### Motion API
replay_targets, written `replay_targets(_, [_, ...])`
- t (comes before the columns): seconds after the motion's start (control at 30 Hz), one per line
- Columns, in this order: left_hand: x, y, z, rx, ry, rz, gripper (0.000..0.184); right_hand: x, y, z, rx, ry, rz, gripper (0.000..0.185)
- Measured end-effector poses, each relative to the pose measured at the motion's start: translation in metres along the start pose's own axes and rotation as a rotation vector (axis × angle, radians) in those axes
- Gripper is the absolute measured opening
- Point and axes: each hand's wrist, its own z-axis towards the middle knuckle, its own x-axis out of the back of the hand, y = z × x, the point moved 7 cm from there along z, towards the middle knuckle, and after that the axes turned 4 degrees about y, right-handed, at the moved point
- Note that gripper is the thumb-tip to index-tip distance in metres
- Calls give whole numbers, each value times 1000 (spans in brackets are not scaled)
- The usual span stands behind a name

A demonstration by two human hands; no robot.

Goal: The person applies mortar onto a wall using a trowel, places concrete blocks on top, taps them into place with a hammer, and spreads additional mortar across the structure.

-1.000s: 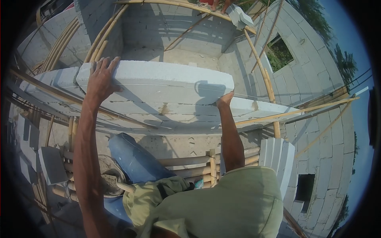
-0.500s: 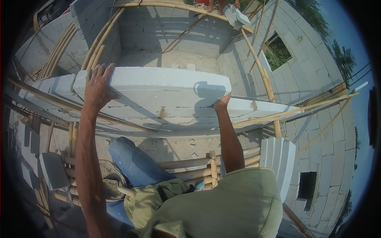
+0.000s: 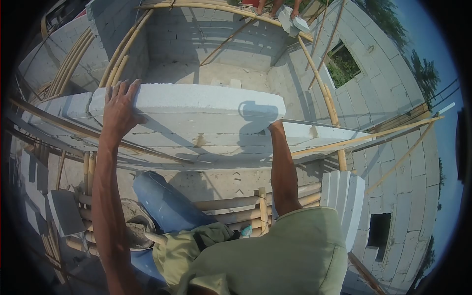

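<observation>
A long pale lightweight concrete block (image 3: pixel 196 99) stands on edge on top of the block wall (image 3: pixel 221 143) in front of me. My left hand (image 3: pixel 119 107) grips its left end, fingers over the top edge and thumb against the near face. At the lower right corner my right hand (image 3: pixel 277 126) holds the block's end; its fingertips are partly hidden. A thin string (image 3: pixel 314 122) runs along the wall. Left of the held block, another block (image 3: pixel 64 104) sits in the same row, a narrow joint between them.
Bamboo poles (image 3: pixel 231 204) form the scaffold around my legs. A bucket of mortar (image 3: pixel 140 231) stands beside my knee. Spare blocks (image 3: pixel 339 201) lean at right, and another block (image 3: pixel 66 212) lies at left. Beyond the wall, a person's hand (image 3: pixel 295 13) holds a block piece.
The held block has shifted very slightly left, towards the adjoining block. My right hand has turned at the block's corner. The far person's hand has come down onto the block piece.
</observation>
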Motion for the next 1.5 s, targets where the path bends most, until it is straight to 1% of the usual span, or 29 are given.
replay_targets(0.03, [1,0,1,-1,-1,5,116,2,2,-1,-2,0,5,51])
replay_targets(0.13, [1,1,-1,39,-31,23,114,3,-17,-13,82,40,-155,49])
replay_targets(0.17, [1,2,-1,26,-30,5,113,-5,-11,-16,92,31,-194,48])
replay_targets(0.2, [2,0,-1,21,-26,-1,112,7,-4,-7,17,5,-131,47])
replay_targets(0.23, [2,-3,-2,5,-4,-6,111,8,-10,-3,-19,-31,-91,46])
replay_targets(0.27, [-1,-5,-4,-13,14,-10,110,-2,-30,-12,65,-214,-147,51])
replay_targets(0.3, [-3,-8,-4,-8,26,-6,109,-24,-49,-29,-188,-71,32,62])
replay_targets(0.33, [-5,-9,-5,-11,37,-9,109,-26,-58,-35,-270,17,36,73])
replay_targets(0.4, [-9,-11,-6,-32,70,-1,108,-27,-63,-39,-264,-90,-14,71])
replay_targets(0.5, [-7,-11,-4,-6,51,-1,107,103,43,35,-54,201,-137,69])
replay_targets(0.6, [-9,-12,-5,-14,58,12,105,92,49,33,-43,144,-165,67])
replay_targets(0.7, [-10,-13,-6,-19,75,-4,104,83,26,23,-12,82,-227,65])
replay_targets(0.73, [-10,-13,-6,-17,74,-4,104,69,6,14,-14,81,-228,65])
replay_targets(0.8, [-9,-13,-7,-19,69,-8,103,5,-42,-18,-175,-10,55,63])
replay_targets(0.83, [-9,-13,-6,-17,70,-5,103,0,-49,-22,-176,-13,57,63])
replay_targets(0.9, [-11,-12,-6,-3,39,33,109,1,-52,-27,-251,29,65,63])
replay_targets(1.0, [-10,-12,-7,6,71,-2,103,97,29,38,177,189,-289,71])
replay_targets(1.03, [-10,-13,-7,7,72,1,103,111,45,46,185,218,-304,71])
replay_targets(1.1, [-9,-13,-7,4,52,-6,103,103,44,39,73,174,-225,69])
replay_targets(1.17, [-8,-13,-8,4,54,-20,104,91,28,30,11,135,-178,68])
replay_targets(1.23, [-9,-13,-7,5,61,-27,104,65,-2,15,-67,76,-78,67])
replay_targets(1.3, [-8,-14,-7,1,65,-20,105,20,-33,-10,-157,23,31,66])
replay_targets(1.33, [-8,-14,-7,3,66,-16,105,3,-45,-20,-158,19,34,66])
replay_targets(1.4, [-8,-13,-7,6,64,-7,105,-19,-58,-40,-251,32,36,60])
replay_targets(1.5, [-9,-13,-8,14,76,-15,105,77,18,16,117,139,-215,54])
